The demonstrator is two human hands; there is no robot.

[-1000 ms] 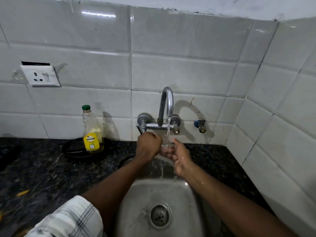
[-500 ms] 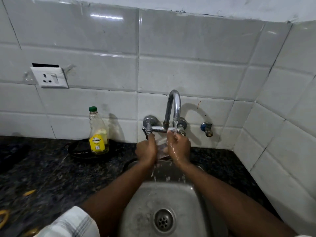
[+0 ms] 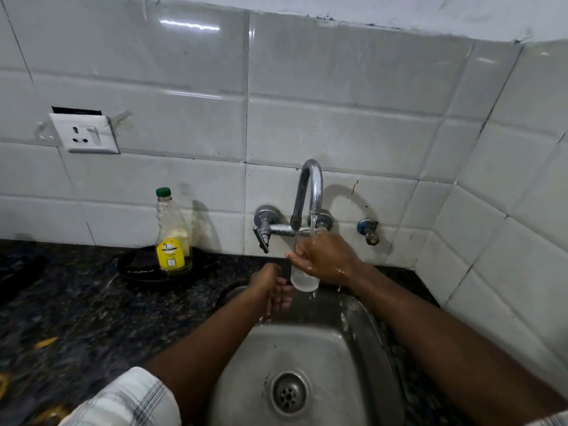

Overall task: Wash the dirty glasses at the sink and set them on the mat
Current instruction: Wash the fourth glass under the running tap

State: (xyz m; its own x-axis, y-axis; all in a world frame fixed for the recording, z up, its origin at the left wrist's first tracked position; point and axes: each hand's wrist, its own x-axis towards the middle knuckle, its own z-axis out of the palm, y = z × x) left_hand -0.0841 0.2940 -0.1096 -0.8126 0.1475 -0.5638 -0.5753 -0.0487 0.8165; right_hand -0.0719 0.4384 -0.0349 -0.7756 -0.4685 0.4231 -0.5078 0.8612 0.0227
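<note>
My right hand (image 3: 325, 256) grips a clear drinking glass (image 3: 304, 279) upright under the running tap (image 3: 310, 192), and the water stream falls into its mouth. My hand hides most of the glass; only its lower part shows. My left hand (image 3: 270, 290) hangs just left of and below the glass over the steel sink (image 3: 362, 358), wet, its fingers loosely curled and holding nothing. No mat is in view.
A dish-soap bottle (image 3: 172, 238) with a green cap stands on a black plate (image 3: 135, 265) on the dark granite counter (image 3: 76, 318) to the left. A wall socket (image 3: 84, 133) sits on the tiles. A second small tap (image 3: 368, 230) is at the right.
Both hands held the glass under the tap before. Now my left hand has let go and dropped lower, while my right hand keeps the glass upright in the stream.
</note>
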